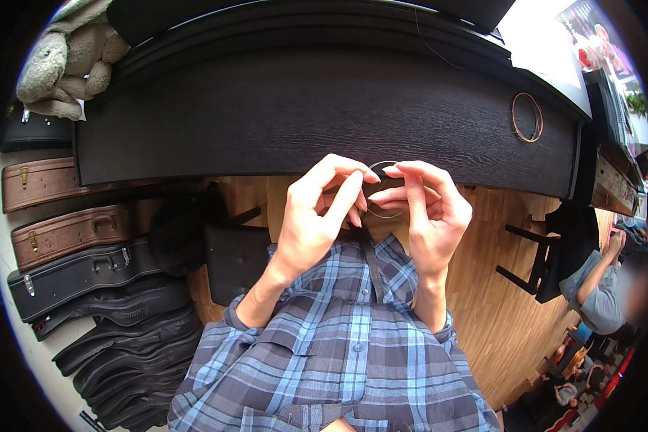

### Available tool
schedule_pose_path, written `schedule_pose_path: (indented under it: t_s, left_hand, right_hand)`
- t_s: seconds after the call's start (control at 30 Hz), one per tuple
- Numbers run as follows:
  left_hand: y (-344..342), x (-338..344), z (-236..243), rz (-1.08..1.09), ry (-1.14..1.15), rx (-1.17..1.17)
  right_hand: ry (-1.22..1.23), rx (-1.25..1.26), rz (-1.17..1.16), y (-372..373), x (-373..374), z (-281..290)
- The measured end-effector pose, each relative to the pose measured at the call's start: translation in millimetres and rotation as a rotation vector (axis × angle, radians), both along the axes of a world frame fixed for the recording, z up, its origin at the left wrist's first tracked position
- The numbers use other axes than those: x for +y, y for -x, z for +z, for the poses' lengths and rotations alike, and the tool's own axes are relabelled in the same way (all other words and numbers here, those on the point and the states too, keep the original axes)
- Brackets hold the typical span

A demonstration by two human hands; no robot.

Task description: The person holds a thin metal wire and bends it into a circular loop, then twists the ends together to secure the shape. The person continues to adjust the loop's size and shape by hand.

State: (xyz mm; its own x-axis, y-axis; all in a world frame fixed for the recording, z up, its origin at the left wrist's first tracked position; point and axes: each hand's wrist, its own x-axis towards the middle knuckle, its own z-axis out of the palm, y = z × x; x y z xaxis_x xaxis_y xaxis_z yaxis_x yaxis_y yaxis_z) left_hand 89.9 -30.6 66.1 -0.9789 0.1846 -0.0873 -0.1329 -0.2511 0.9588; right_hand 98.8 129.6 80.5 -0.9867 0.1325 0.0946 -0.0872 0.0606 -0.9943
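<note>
Above the front edge of the black table, both my hands hold a thin silvery coiled guitar string between them. My left hand pinches its left side with thumb and fingertips. On the other side, my right hand grips the loop with thumb and forefinger close together. The loop's upper arc shows between the fingertips; part of it is hidden behind the fingers. A second coiled string, copper-coloured, lies flat on the table to the right, apart from my hands.
The black wood-grained table spans the front. A grey plush toy sits at far left. Brown and black instrument cases line the left side. A black stool stands right, near another person. A thin loose strand crosses the table's back edge.
</note>
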Motion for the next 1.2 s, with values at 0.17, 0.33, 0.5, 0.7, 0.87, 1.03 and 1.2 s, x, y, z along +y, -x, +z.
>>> schedule_pose_path:
  t_s: [0.17, 0.33, 0.5, 0.7, 0.87, 1.03, 1.2]
  left_hand:
    - [16.8, -21.3, -7.0, -0.207, -0.144, -0.134]
    - [20.0, -26.2, -12.9, -0.212, -0.202, -0.148]
    - [16.9, -19.4, -12.7, -0.137, -0.122, -0.118]
    - [13.2, -10.0, -13.5, -0.017, 0.047, -0.029]
    - [12.3, -6.6, -16.4, 0.029, 0.107, 0.049]
    - [10.1, -3.5, -14.9, 0.105, 0.162, 0.111]
    - [8.9, -3.2, -14.6, 0.110, 0.179, 0.105]
  right_hand:
    - [-0.019, 0.012, 0.014, 4.1, 3.6, 0.3]
    - [-0.094, 0.044, 0.058, 3.5, 4.7, -1.7]
    - [-0.151, 0.074, 0.070, 5.0, 6.5, -1.9]
    - [-0.202, 0.091, 0.093, 6.1, 8.6, 0.0]
    - [-0.256, 0.125, 0.127, 3.2, 10.6, 0.9]
    - [-0.200, 0.166, 0.184, -0.2, 11.6, -4.4]
    - [0.014, 0.124, 0.210, -4.6, 9.9, -6.8]
